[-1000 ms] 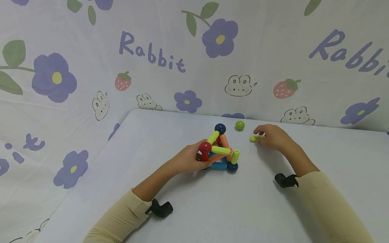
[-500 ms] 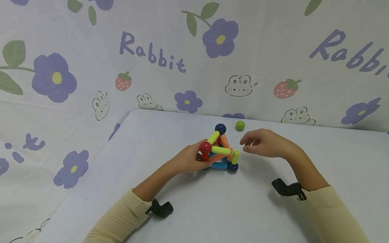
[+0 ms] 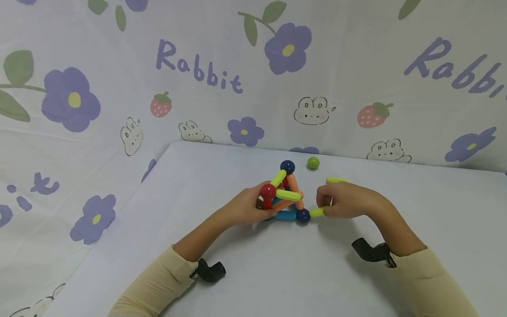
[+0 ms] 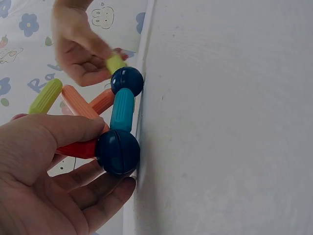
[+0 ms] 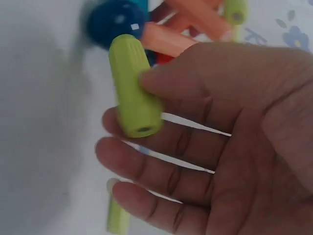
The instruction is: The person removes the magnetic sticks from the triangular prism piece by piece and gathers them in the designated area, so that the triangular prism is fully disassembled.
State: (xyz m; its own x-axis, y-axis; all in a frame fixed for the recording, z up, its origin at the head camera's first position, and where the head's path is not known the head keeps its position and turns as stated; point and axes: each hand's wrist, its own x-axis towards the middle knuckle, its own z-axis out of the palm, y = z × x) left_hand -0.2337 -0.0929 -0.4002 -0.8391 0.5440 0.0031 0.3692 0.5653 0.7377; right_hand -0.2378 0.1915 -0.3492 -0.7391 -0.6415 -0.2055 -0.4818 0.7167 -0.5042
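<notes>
My left hand point(image 3: 249, 206) grips the left side of a construction of magnetic sticks and balls. In the left wrist view its thumb lies over a red stick point(image 4: 78, 149), beside a dark blue ball point(image 4: 117, 152). A light blue stick point(image 3: 285, 215) joins that corner to another dark blue ball point(image 3: 303, 215). My right hand point(image 3: 348, 200) pinches a yellow-green magnetic stick point(image 5: 132, 88) between thumb and index finger. One end of this stick meets the second blue ball, and it points to the right. A red ball point(image 3: 268, 191) and a dark blue ball point(image 3: 287, 167) sit higher up.
A loose yellow-green stick point(image 3: 336, 180) lies on the white table point(image 3: 277, 273) behind my right hand. Near the back edge rests a green ball point(image 3: 313, 163). A printed cloth point(image 3: 198, 105) hangs behind the table.
My right hand has left the loose stick at the back and come nearer. It now pinches the yellow-green stick that stood up on the blue ball, now tipped rightward. My left hand stays put.
</notes>
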